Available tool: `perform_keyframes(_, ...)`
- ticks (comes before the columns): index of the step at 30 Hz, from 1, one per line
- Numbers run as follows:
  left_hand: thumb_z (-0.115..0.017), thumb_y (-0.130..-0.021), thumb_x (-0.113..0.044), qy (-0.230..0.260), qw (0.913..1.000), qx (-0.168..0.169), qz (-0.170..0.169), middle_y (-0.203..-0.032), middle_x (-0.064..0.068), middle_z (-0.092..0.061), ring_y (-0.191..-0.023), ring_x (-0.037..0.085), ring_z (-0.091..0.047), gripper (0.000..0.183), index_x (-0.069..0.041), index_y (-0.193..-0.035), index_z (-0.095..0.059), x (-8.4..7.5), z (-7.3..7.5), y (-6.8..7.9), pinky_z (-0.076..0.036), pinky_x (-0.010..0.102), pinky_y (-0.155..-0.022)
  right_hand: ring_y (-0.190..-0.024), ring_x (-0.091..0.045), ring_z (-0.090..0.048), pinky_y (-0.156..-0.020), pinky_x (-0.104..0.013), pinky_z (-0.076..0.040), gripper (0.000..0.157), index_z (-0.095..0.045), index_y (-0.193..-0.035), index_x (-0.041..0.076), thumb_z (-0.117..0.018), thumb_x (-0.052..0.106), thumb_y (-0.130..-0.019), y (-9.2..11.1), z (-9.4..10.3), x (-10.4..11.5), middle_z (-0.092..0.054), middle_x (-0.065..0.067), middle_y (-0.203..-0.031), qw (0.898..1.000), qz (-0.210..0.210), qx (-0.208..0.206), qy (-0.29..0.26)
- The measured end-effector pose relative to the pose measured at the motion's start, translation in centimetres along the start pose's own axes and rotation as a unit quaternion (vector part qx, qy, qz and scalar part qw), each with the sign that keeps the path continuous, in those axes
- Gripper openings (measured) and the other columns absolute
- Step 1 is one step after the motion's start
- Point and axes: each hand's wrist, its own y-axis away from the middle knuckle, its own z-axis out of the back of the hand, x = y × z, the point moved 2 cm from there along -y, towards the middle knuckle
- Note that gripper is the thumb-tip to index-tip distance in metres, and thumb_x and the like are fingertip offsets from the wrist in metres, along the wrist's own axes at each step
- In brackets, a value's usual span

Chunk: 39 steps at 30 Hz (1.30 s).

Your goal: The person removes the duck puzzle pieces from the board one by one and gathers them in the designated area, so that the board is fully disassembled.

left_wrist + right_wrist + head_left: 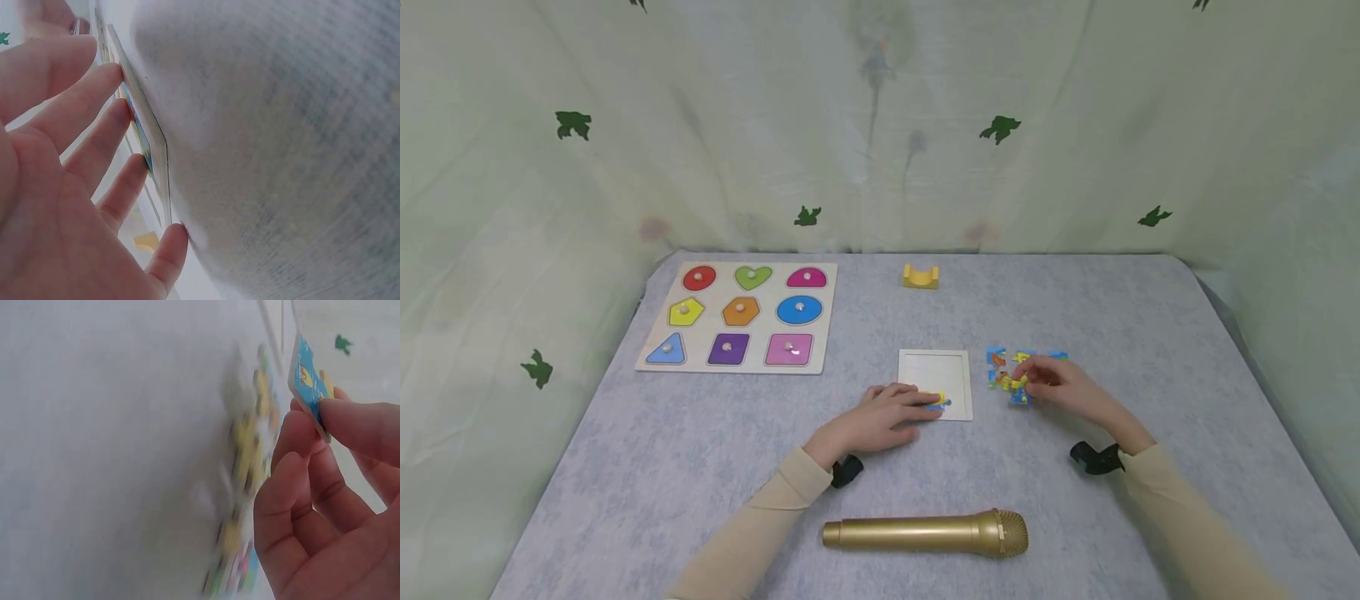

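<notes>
My left hand (880,419) lies with fingers extended over the near left part of a white puzzle tray (934,368). Its fingertips press on blue and yellow jigsaw pieces (942,401) along the tray's near edge, partly covering them. In the left wrist view, several fingers touch the tray's side and the pieces inside. My right hand (1070,393) is above a cluster of loose jigsaw pieces (996,357) to the right of the tray. Between thumb and fingers it pinches a blue jigsaw piece (306,375) with a yellow pattern, raised over the blurred pieces in the right wrist view.
A board of knobbed shapes (752,329) lies at the back left. Behind the tray stands a small yellow arched block (921,277). Across the front, between the forearms, lies a gold microphone (925,533). A pale curtain (880,167) hangs behind the table.
</notes>
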Motion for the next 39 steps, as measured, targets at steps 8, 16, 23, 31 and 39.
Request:
perform_keyframes(8, -0.052, -0.098, -0.020, 0.006, 1.0000, -0.003, -0.007, -0.150, -0.005, -0.038, -0.138, 0.023, -0.027, 0.041, -0.020, -0.140, -0.052, 0.1, -0.1, 0.1, -0.023, 0.051, -0.101, -0.076, -0.012, -0.049, -0.061, -0.026, -0.045, 0.013, -0.063, -0.105, 0.000, -0.059, 0.005, -0.094, 3.9, 2.7, -1.4, -0.061, -0.009, -0.096, 0.999, -0.035, -0.009, 0.032)
perform_keyframes(16, -0.053, -0.098, -0.019, 0.007, 0.9999, -0.005, -0.008, -0.149, -0.004, -0.038, -0.138, 0.024, -0.027, 0.041, -0.019, -0.140, -0.052, 0.0, 0.0, 0.1, -0.022, 0.052, -0.102, -0.074, -0.014, -0.047, -0.063, -0.026, -0.042, 0.010, -0.065, -0.098, 0.005, -0.062, 0.000, -0.090, 4.5, 2.7, -1.5, -0.057, -0.001, -0.085, 0.992, -0.066, 0.001, 0.111)
perform_keyframes(23, -0.052, -0.099, -0.020, 0.004, 0.9999, -0.001, -0.013, -0.150, -0.004, -0.037, -0.139, 0.024, -0.026, 0.042, -0.020, -0.141, -0.050, 0.0, 0.0, 0.2, -0.022, 0.050, -0.102, -0.072, -0.012, -0.047, -0.063, -0.028, -0.042, 0.016, -0.066, -0.093, 0.008, -0.062, -0.005, -0.086, 4.6, 2.1, -1.0, -0.054, 0.004, -0.080, 0.981, -0.055, -0.005, 0.183)
perform_keyframes(31, -0.051, -0.099, -0.020, 0.011, 0.9999, -0.004, -0.013, -0.150, -0.004, -0.037, -0.139, 0.023, -0.025, 0.043, -0.020, -0.142, -0.049, 0.0, -0.1, 0.3, -0.020, 0.051, -0.104, -0.072, -0.011, -0.047, -0.062, -0.028, -0.042, 0.019, -0.066, -0.093, 0.009, -0.064, -0.008, -0.084, 4.8, 1.7, -1.1, -0.052, 0.005, -0.079, 0.979, -0.022, -0.003, 0.202)
perform_keyframes(39, -0.054, -0.098, -0.022, 0.023, 0.9988, -0.028, -0.031, -0.149, -0.001, -0.040, -0.140, 0.021, -0.027, 0.041, -0.016, -0.138, -0.054, 0.7, -0.4, 0.7, -0.022, 0.048, -0.107, -0.073, -0.012, -0.048, -0.065, -0.028, -0.043, 0.015, -0.066, -0.093, 0.008, -0.064, -0.005, -0.087, 4.7, 1.6, -0.5, -0.052, 0.004, -0.079, 0.984, -0.035, -0.033, 0.174)
